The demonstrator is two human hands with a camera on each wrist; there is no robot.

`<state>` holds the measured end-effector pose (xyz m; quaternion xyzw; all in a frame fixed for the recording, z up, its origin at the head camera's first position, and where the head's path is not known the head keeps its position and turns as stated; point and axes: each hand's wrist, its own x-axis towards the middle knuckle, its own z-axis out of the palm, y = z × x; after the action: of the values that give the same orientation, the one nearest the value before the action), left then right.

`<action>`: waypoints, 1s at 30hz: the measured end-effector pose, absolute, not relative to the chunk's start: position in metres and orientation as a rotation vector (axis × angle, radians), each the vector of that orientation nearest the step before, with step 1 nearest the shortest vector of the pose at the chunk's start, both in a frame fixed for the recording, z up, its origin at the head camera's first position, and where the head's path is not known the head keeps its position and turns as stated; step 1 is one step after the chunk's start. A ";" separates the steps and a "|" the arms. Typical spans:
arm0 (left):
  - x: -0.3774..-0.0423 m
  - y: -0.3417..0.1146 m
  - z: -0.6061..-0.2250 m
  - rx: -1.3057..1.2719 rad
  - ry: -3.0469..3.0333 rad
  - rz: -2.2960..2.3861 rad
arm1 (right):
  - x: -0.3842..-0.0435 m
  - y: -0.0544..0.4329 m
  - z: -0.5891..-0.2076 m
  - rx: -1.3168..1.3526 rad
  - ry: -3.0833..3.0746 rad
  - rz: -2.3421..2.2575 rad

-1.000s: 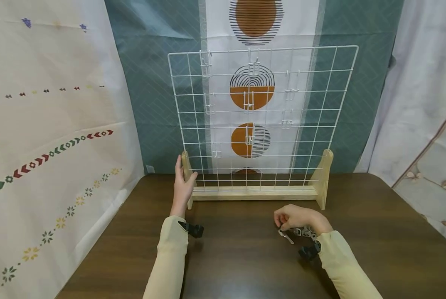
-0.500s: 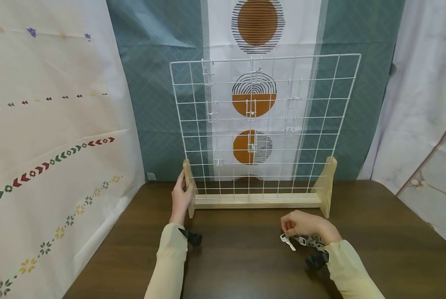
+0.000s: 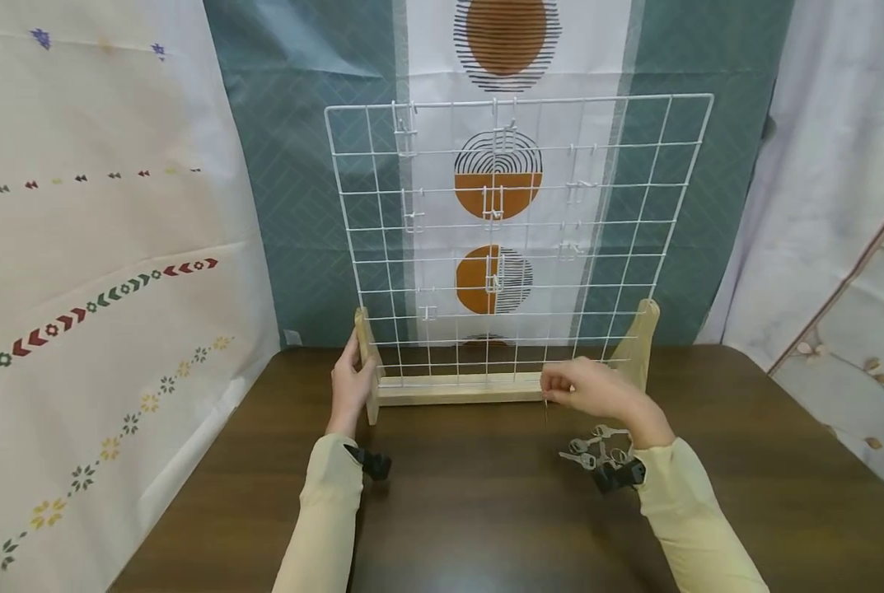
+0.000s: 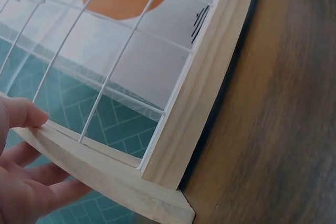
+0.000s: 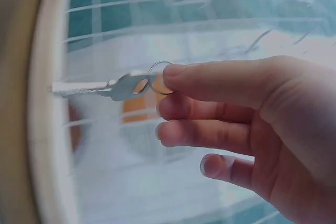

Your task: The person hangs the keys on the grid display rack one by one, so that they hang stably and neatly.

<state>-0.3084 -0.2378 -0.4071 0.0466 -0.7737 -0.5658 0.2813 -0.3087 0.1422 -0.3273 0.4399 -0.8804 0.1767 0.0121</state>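
Observation:
In the head view my left hand (image 3: 350,387) holds the left wooden upright (image 3: 364,336) of a stand that carries a white wire grid (image 3: 456,104). The left wrist view has the thumb on one face of that wood and the fingers on the other. My right hand (image 3: 593,389) is raised off the table in front of the grid's lower right part. Between thumb and forefinger it pinches a thin ring (image 5: 159,62) from which a silver key (image 5: 123,87) hangs. Several more keys (image 3: 581,459) lie on the table below the right wrist.
Several white hooks (image 3: 493,284) hang at different heights on the grid. A wooden base bar (image 3: 464,393) joins the stand's two sides on the brown table (image 3: 456,511). Patterned cloths (image 3: 323,206) hang behind and at both sides.
My right hand has picked one key up by its ring and lifted it toward the grid, leaving other keys on the table. My left hand has closed onto the stand's left upright.

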 end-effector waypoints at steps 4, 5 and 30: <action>-0.307 -0.239 -0.404 0.099 -2.062 -1.556 | -0.308 0.127 -0.281 1.366 -2.645 0.447; -0.307 -0.239 -0.404 0.096 -2.059 -1.561 | -0.307 0.123 -0.268 1.367 -2.624 0.426; -0.301 -0.240 -0.408 0.067 -2.078 -1.544 | -0.302 0.009 -0.036 1.263 -2.381 0.182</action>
<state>-0.3014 -0.2399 -0.4077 0.0250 -0.7721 -0.5737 0.2723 -0.3022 0.0094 -0.0364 0.4562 -0.8602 0.0657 0.2183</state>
